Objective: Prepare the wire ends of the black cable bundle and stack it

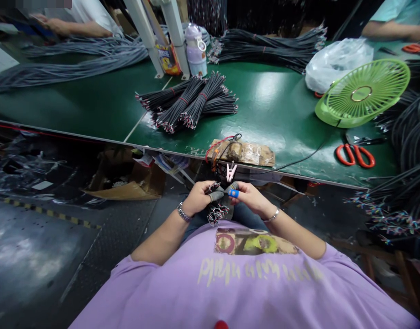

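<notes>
Worktop (285,121) with a glossy green surface, seen from above by a seated worker, in a crowded workshop. Long grey cables (80,64) lie along its far left part; near the centre, tied bundles of black cable (192,103) are piled crosswise, close to a lilac bottle (196,55) beside a white upright. Behind them lies a longer black cable bundle (265,48). To the right are a plastic bag (336,64), a green fan (362,77) and, nearer the edge, red-handled scissors (359,156). A wooden block (261,154) rests at the front edge, with a pink clip (231,172) just below it. At lower left, an open cardboard box (138,191) stands under the worktop, beside the grey floor (35,274). Parts of two other people appear at the upper corners. Both forearms reach inward from the sides, elbows bent, so that the hands meet over the lap, below the worktop's edge. The left hand (198,198) is closed around a bundle of short black wires (217,212), whose pale and red ends point downward. The right hand (251,196), a blue band on its thumb, has its fingertips narrowly drawn together beside the bundle; whether they grip a strand cannot be told.
</notes>
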The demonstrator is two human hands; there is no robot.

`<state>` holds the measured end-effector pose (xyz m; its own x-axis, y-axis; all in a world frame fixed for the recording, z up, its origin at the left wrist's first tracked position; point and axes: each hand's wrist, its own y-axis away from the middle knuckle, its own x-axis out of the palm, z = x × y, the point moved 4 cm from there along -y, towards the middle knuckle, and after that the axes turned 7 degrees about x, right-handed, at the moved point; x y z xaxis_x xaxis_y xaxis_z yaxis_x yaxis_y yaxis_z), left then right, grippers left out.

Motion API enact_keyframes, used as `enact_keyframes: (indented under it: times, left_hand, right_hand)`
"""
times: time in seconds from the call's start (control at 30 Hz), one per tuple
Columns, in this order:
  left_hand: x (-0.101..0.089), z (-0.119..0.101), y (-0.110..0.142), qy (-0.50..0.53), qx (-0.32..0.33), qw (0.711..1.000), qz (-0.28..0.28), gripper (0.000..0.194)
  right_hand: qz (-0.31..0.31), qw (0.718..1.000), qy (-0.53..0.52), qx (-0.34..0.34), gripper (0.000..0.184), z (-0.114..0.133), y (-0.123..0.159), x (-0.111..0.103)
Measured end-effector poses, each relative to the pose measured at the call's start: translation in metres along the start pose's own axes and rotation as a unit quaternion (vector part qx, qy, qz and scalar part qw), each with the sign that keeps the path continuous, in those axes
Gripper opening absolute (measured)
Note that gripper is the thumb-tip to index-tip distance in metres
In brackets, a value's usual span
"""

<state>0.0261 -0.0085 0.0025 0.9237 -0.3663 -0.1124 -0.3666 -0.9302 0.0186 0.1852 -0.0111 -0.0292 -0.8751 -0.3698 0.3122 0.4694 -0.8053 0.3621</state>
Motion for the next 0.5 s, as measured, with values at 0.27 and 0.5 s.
enact_keyframes:
  times: [0.27,0.5]
  left_hand:
    - [0.002,-0.005,0.001,-0.007,-0.013,0.999,0.032,0.016]
    - [-0.007,-0.001,0.001,0.036,-0.015,0.999,0.005,0.017]
  right_hand:
    - [-0.125,0.988,-0.087,0.014,0.024,0.006,-0.009,-0.016]
    - [-0.023,0.99,-0.114,0.083,0.032,0.004,-0.005,-0.015]
